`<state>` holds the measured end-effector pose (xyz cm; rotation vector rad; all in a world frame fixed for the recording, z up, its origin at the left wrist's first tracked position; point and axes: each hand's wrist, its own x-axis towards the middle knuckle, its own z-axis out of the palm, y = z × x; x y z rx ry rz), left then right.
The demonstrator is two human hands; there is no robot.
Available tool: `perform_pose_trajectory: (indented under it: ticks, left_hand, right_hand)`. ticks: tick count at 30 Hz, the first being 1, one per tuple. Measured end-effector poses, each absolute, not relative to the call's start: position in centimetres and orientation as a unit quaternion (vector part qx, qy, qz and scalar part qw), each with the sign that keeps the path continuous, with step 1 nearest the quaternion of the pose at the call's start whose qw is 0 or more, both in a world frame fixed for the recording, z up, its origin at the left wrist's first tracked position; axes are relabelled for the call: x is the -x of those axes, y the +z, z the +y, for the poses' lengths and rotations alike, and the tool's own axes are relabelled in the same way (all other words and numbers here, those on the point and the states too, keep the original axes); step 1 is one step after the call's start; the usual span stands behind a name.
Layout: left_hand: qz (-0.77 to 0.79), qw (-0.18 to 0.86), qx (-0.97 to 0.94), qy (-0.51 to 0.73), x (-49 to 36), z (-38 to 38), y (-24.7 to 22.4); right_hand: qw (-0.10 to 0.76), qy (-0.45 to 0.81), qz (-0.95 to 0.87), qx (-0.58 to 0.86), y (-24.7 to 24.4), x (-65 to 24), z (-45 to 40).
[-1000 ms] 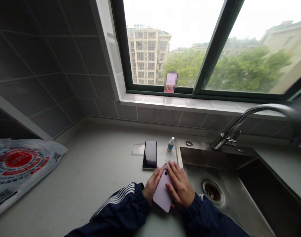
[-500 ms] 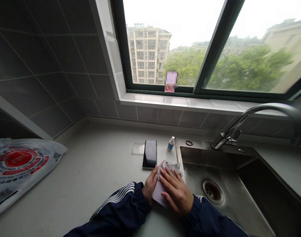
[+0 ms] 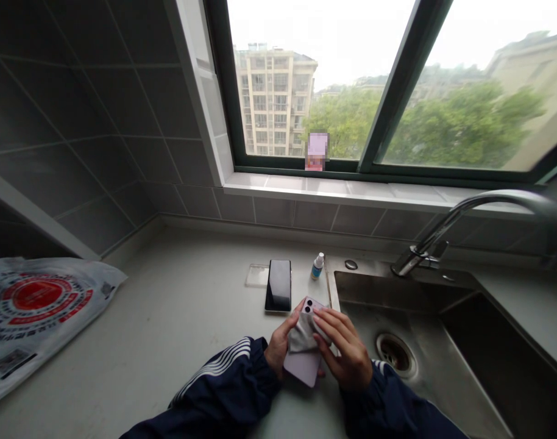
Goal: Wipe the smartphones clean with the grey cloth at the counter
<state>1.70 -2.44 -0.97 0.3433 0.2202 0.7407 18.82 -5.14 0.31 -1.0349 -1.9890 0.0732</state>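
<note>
Head view, near edge of the desk point(image 3: 169, 317). A lilac smartphone point(image 3: 301, 370) lies back upward between both hands, its dual-lens camera point(image 3: 308, 306) toward the far side, just left of the sink rim point(image 3: 351, 286). Whether it rests on the desk or is lifted cannot be determined.

Left hand point(image 3: 278, 347): fingers point(image 3: 293, 320) curl around the phone's left edge, holding it. Right hand point(image 3: 345, 353): fingers point(image 3: 326, 323) are partly closed, pressing a grey cloth point(image 3: 302, 336) against the phone's back.

Status: the cloth covers the middle of the back; the camera end and near end lie exposed. A second smartphone point(image 3: 278, 285) lies farther away, dark screen upward, with no cloth on it and neither hand touching it. A clear plastic sheet point(image 3: 257, 275) lies just left of it, and a small bottle point(image 3: 317, 267) stands to its right.

Limits: the phone's left edge is hidden by fingers. Its surface condition cannot be read. A pixelated item point(image 3: 317, 152) at the window is unidentifiable.
</note>
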Motion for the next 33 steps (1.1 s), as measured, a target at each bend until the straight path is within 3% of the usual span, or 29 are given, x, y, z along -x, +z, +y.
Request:
perform_pose_trajectory:
  ticks: [9,15,22,33]
  left_hand:
    - [0.212,0.909,-0.171,0.316,-1.5,-2.8,0.0]
    - [0.247,0.885,-0.184,0.35,-1.7,-2.9,0.0]
    - [0.266,0.874,-0.196,0.356,-1.9,-3.0,0.1]
    - [0.27,0.862,-0.207,0.376,-1.8,-2.9,-0.2]
  right_hand:
    - [0.445,0.057,-0.733,0.512,0.1,-20.0,-4.1]
    - [0.459,0.117,-0.69,0.548,0.2,-20.1,-3.7]
    - [0.468,0.192,-0.647,0.57,0.1,-20.4,-3.4]
    - [0.503,0.213,-0.627,0.556,0.4,-20.9,-3.2]
